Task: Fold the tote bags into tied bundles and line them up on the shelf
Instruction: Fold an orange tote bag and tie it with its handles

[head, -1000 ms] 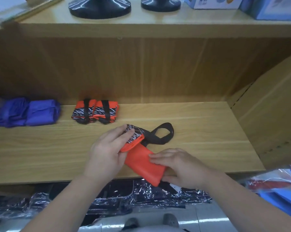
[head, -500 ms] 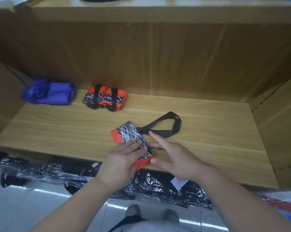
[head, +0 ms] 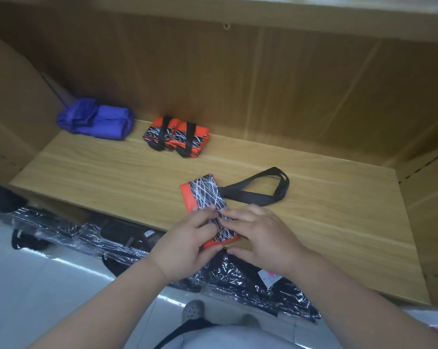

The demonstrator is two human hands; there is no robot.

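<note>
The orange tote bag, half-lifted a second ago, is now laid flat as a narrow strip at the front edge of the shelf. Its near end is pinched by the left grip. The right grip is pressed on it, fingers straight. Rolling and tying with the loose handles are judged next.

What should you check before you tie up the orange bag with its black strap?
1. Folded bag lies flat on the shelf: ok.
2. Left hand grips its near end, right hand presses it: ok.
3. Black strap lies loose, nothing on it: ok.
4. Room beside the tied bundles at the back: ok.
5. Inner folds neat: cannot tell.
</note>
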